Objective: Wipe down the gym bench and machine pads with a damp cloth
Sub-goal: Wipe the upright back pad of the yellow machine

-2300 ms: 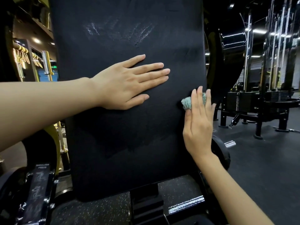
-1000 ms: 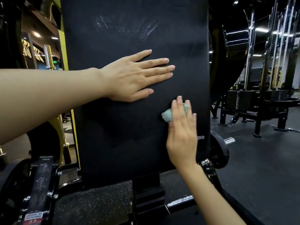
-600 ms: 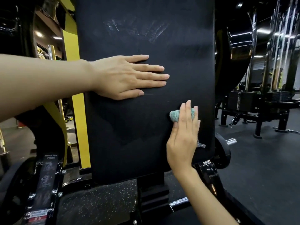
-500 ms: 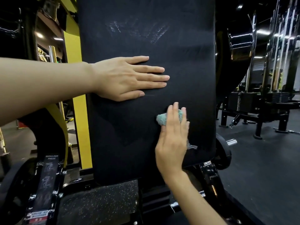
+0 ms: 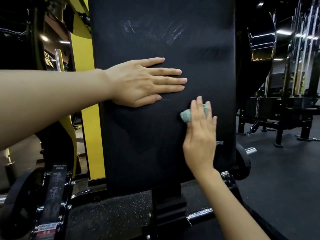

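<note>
**Hands on the pad, cloth rubbing low on the right**

Nearest me, my right hand lay with straight fingers over the balled teal cloth, pressing it to the black back pad rather than gripping it. Half a second before, the cloth sat lower and further left; it had slid up and right, to just below my left hand. That hand had stayed flat with its fingers extended, holding nothing and bracing the pad. I judged this a back-and-forth scrub of the lower right area, with the top not yet reached: pale streaks showed high on the pad. My right fingertips were blurred, the thumb was hidden, and most of the cloth lay under the fingers. I could not tell wet from dry on the black cover. The pad's top was cut off. Beyond, a yellow frame and dark racks were dim
</note>
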`<state>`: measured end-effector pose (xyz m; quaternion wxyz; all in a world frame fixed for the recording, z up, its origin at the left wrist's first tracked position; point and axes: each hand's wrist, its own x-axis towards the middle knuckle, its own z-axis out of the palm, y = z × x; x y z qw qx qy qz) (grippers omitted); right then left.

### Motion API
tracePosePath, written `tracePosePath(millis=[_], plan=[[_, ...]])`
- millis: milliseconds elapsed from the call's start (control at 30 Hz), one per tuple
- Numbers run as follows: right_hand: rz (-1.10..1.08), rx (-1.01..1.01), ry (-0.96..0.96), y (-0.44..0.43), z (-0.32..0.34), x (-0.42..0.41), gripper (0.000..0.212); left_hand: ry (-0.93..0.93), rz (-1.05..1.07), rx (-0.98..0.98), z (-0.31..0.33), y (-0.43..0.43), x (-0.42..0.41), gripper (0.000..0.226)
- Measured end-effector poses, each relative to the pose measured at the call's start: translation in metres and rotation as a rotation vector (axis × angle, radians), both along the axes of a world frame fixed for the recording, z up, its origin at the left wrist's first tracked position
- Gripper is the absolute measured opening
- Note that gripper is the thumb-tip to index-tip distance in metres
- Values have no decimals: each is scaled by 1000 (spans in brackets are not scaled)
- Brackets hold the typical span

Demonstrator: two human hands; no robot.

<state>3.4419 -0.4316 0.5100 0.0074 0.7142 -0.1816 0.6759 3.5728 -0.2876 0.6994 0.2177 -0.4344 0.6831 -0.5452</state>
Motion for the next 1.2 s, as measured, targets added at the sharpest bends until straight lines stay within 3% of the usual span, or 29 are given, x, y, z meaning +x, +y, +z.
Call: tracePosePath(millis=[233, 500, 667, 867, 1033, 1200], plan=[[18, 105, -113, 27, 2, 16, 50, 8, -7, 3, 0, -2, 0, 58], [208, -139, 66, 109, -24, 51, 50, 4, -10, -7, 0, -1, -1, 57], [171, -250, 183, 93, -24, 42, 55, 18, -3, -1, -1, 1, -2, 57], [55, -114, 93, 38, -21, 12, 47, 33, 9, -1, -2, 2, -1, 58], [93, 56, -6, 61, -23, 23, 49, 48, 13, -8, -3, 1, -2, 58], [169, -19, 9, 102, -27, 45, 47, 46, 14, -14, -3, 0, -2, 58]])
